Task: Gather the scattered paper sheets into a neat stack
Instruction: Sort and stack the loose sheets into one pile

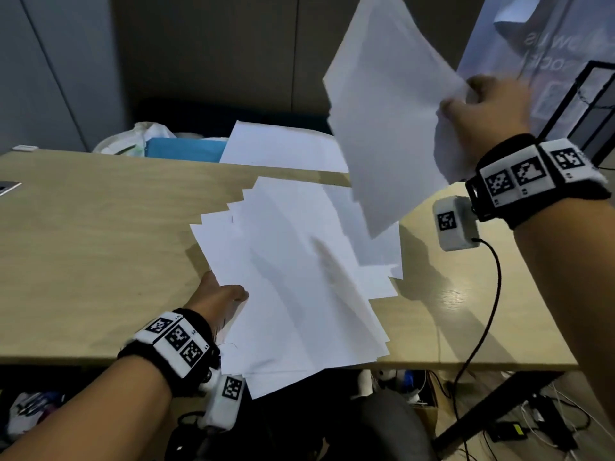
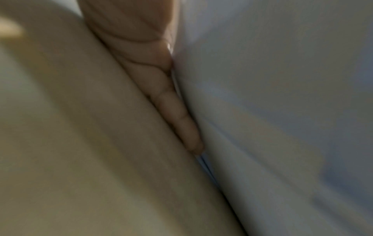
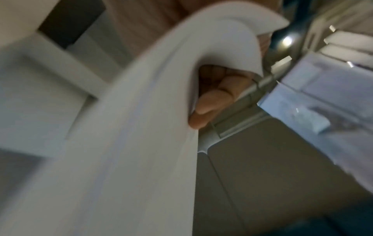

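Note:
A loose, fanned pile of white sheets [image 1: 293,277] lies on the wooden table [image 1: 100,244] and overhangs its front edge. My left hand [image 1: 219,294] holds the pile's left edge, thumb on top and fingers [image 2: 171,103] slid under the paper [image 2: 282,111]. My right hand [image 1: 486,108] is raised at the upper right and grips a bundle of sheets [image 1: 389,121] held in the air over the pile. In the right wrist view the fingers [image 3: 212,99] curl round the bent bundle [image 3: 141,127]. One more sheet [image 1: 283,148] lies beyond the table's far edge.
A blue box [image 1: 183,149] and a white plastic bag [image 1: 133,138] sit behind the table. A black frame [image 1: 582,104] and a printed poster [image 1: 532,44] stand at the right. Cables and clutter [image 1: 532,424] lie on the floor below. A black cable [image 1: 492,294] hangs from my right wrist.

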